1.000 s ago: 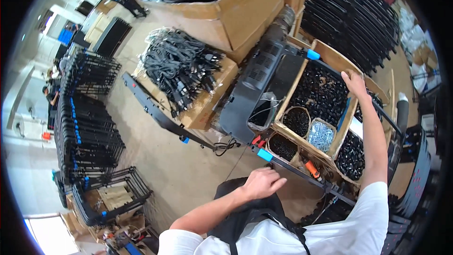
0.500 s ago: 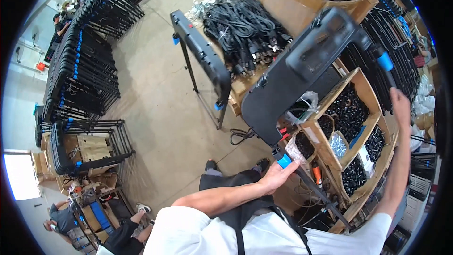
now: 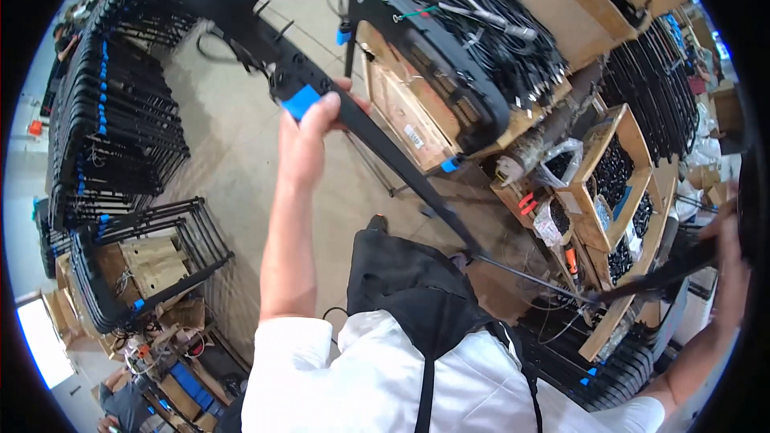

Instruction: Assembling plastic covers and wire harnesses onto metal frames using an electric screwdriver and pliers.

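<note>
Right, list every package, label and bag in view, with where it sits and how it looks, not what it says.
White label: small rectangle on the side of the brown cardboard box at centre.
Clear plastic bags: crumpled, in and beside the compartmented wooden tray of small black parts, right.
Blue tape tag: wrapped on the black frame, by the left hand.
Brown cardboard boxes: flattened, lower left.

Cartons, trays, bags and one label on the work floor.

A large brown carton (image 3: 417, 108) under a heap of black cables bears a small white rectangular label (image 3: 414, 136) on its side. To its right, open cardboard trays (image 3: 597, 228) hold small black parts; clear plastic bags (image 3: 564, 162) lie at their near ends. At lower left, flattened brown boxes (image 3: 152, 261) sit inside a black wire rack.
</note>
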The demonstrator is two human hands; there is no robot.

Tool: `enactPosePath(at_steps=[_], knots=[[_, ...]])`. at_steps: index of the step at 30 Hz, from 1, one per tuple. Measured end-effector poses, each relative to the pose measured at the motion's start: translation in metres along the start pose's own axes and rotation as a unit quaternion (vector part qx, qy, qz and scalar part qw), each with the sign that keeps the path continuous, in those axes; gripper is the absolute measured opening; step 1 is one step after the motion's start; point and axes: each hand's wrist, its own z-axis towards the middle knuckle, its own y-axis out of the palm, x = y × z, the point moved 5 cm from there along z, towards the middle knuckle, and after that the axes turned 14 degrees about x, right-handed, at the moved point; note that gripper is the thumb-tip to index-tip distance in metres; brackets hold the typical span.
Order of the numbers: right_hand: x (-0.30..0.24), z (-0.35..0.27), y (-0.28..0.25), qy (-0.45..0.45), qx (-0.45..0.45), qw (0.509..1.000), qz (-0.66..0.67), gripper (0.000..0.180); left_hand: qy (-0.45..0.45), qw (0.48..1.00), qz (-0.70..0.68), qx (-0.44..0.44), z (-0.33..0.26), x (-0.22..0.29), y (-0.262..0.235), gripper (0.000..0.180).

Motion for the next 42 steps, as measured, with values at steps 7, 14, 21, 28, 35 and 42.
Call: enactPosePath(at_steps=[7, 14, 21, 28, 35, 42], knots=[[-0.097, -0.165, 0.254, 0.153, -0.314, 0.888, 0.3, 0.027, -0.07, 0.994, 0.08, -0.035, 0.12, -0.072, -0.116, 0.04], [-0.11, -0.294, 0.493, 0.154, -0.168, 0.865, 0.447, 0.032, -0.16, 0.942, 0.294, -0.02, 0.202, -0.177, -0.146, 0.029], [-0.148, -0.299, 0.588, 0.097, -0.115, 0.929, 0.337, 0.028, -0.104, 0.96, 0.256, 0.055, 0.278, -0.245, -0.153, 0.035], [-0.134, -0.272, 0.58, 0.143, -0.101, 0.945, 0.278, 0.029, -0.062, 0.954, 0.276, 0.102, 0.306, -0.26, -0.093, 0.037], [-0.112, -0.265, 0.556, 0.27, -0.304, 0.911, 0.074, 0.035, -0.113, 0.901, 0.418, -0.026, 0.298, -0.332, -0.113, 0.048], [-0.026, -0.426, 0.466, 0.468, -0.344, 0.807, 0.101, 0.035, -0.17, 0.825, 0.489, -0.227, 0.091, -0.472, -0.207, 0.043]])
